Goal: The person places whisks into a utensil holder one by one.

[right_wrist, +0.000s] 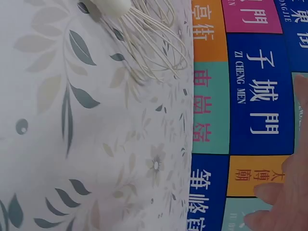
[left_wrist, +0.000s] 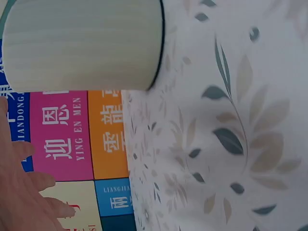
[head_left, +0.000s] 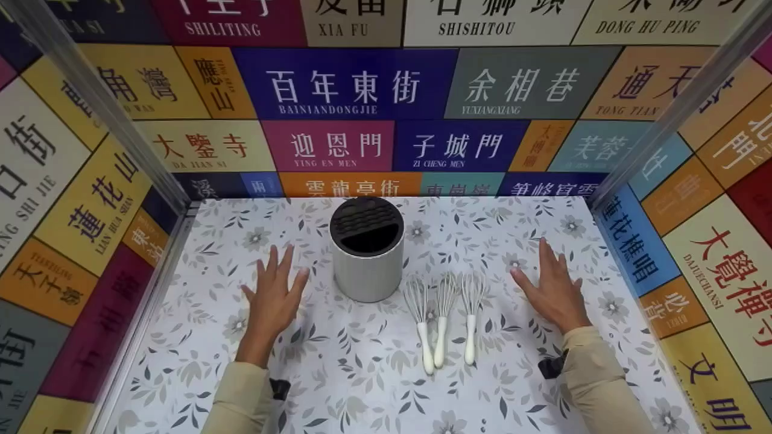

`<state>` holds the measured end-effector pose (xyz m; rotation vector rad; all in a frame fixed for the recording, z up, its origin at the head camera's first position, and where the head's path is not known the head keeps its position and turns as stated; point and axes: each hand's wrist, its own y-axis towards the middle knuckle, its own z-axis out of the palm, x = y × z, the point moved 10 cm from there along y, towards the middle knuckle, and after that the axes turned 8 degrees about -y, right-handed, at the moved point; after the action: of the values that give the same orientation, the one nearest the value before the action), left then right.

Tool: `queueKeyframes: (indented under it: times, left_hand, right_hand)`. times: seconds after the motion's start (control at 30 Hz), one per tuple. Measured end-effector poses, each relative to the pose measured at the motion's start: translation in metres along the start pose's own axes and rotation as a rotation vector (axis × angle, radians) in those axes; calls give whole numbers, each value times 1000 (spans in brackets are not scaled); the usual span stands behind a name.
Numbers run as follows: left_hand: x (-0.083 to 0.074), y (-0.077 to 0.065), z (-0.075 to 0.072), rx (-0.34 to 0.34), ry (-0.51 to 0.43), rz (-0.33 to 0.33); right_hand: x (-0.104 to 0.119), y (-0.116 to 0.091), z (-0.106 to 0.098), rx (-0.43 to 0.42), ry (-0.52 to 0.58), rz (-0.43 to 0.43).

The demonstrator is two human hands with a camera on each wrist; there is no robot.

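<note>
Head view shows your left hand (head_left: 271, 305) and right hand (head_left: 553, 294) well apart, fingers extended, holding nothing, flanking an upright canister (head_left: 368, 278) and three whisks (head_left: 442, 328) lying on the desk (head_left: 512, 395), so the handling looks either unstarted or finished.

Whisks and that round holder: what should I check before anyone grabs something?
1. Left hand free: ok, holding nothing.
2. Right hand free: ok, holding nothing.
3. Utensil holder upright: ok.
4. Big opening in its black lid uncovered: ok.
5. Holder empty inside: cannot tell, too dark.
6. Right hand touching the three whisks: not ok, there's a gap.
</note>
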<state>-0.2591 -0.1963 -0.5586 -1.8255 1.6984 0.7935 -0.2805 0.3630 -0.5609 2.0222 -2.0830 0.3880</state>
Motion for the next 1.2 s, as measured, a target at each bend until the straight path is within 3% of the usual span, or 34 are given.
queueKeyframes:
  times: [0.3,0.57,0.77,0.9,1.2]
  left_hand:
    - [-27,5,3,-75,-398,37]
    - [-51,22,10,-79,-595,-2]
    - [-65,31,22,-46,-735,-43]
    - [-68,38,27,-55,-777,-41]
    - [-73,43,28,-109,-707,12]
  right_hand:
    - [-1,-10,20,26,145,23]
    - [3,-15,35,26,271,83]
    - [5,-22,59,95,430,158]
    - [4,-28,77,159,541,243]
    - [5,-41,107,200,645,367]
